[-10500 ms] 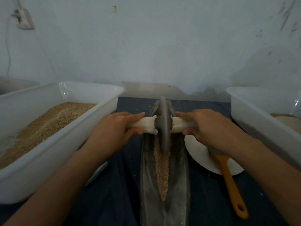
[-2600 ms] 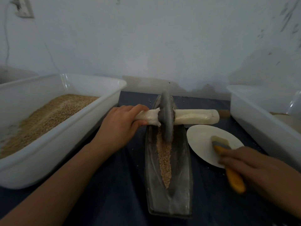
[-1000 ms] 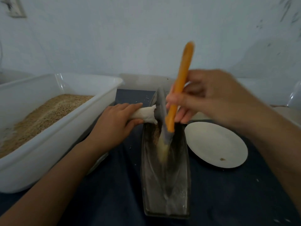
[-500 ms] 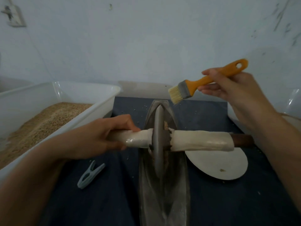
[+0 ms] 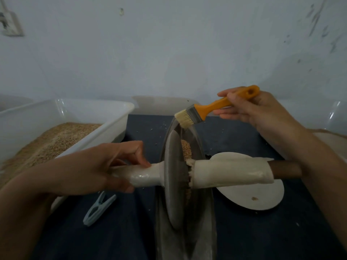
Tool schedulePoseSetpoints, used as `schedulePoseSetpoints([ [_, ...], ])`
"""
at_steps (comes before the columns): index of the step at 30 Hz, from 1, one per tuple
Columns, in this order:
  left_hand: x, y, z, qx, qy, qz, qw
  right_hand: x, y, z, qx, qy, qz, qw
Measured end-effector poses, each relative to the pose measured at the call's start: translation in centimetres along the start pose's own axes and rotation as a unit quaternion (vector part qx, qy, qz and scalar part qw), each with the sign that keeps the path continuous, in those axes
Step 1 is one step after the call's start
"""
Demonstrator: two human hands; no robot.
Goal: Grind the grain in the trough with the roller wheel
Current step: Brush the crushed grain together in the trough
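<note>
The grey roller wheel (image 5: 174, 181) stands in the long metal trough (image 5: 206, 218) in the middle of the dark table. My left hand (image 5: 97, 169) grips the cloth-wrapped left end of its axle handle (image 5: 144, 175). The right end of the handle (image 5: 232, 171) is free. A small heap of grain (image 5: 186, 150) lies in the trough just behind the wheel. My right hand (image 5: 251, 107) holds an orange-handled brush (image 5: 204, 109) above the trough's far end, bristles pointing down-left close to the rim.
A white tub (image 5: 90, 139) full of grain stands at the left. A white plate (image 5: 257, 196) lies right of the trough, under the handle. A pale blue clothes peg (image 5: 97, 209) lies on the table below my left hand. Another white tub (image 5: 334, 117) stands at the far right.
My right hand left the axle, picked the brush off the plate and swept the grain in the trough. Since half a second ago the brush has come down toward the trough's far end.
</note>
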State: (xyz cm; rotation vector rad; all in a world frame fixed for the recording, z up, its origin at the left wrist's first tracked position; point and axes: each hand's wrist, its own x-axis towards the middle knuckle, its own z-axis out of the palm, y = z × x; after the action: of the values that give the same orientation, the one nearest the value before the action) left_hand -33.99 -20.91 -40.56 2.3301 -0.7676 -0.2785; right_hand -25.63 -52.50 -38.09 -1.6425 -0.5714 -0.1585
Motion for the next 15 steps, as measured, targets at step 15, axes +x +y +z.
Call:
schedulePoseSetpoints([
  [15,0.0,-0.8,-0.1,-0.026,-0.002,0.005,1.0,-0.5,-1.4,1.2,-0.202,-0.209,0.02,0.957],
])
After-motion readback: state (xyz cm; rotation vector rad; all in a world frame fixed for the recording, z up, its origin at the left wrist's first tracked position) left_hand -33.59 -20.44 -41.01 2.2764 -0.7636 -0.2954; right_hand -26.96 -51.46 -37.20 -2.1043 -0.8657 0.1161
